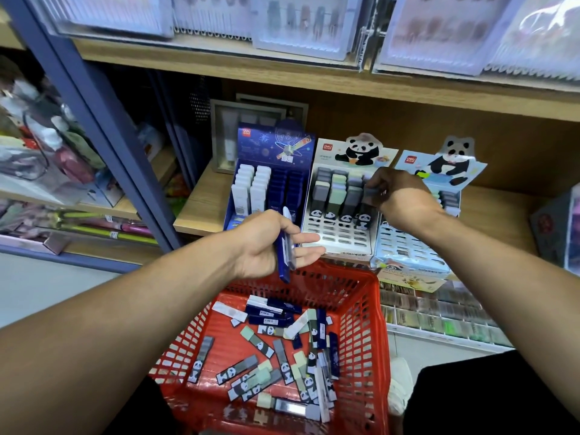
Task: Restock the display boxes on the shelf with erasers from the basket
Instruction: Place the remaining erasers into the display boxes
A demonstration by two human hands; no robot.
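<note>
Picture frame (251,133) (grey), bagged goods (47,146)

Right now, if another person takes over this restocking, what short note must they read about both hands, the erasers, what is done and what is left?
Left hand: holds dark blue eraser sticks above the red plastic basket.
Right hand: pinches a grey eraser at the white panda display box.
Done: the white box's upper rows are filled; the dark blue space display box looks mostly full.
Left: the white box's lower slots, the light blue panda display box, and many erasers loose in the basket.
</note>
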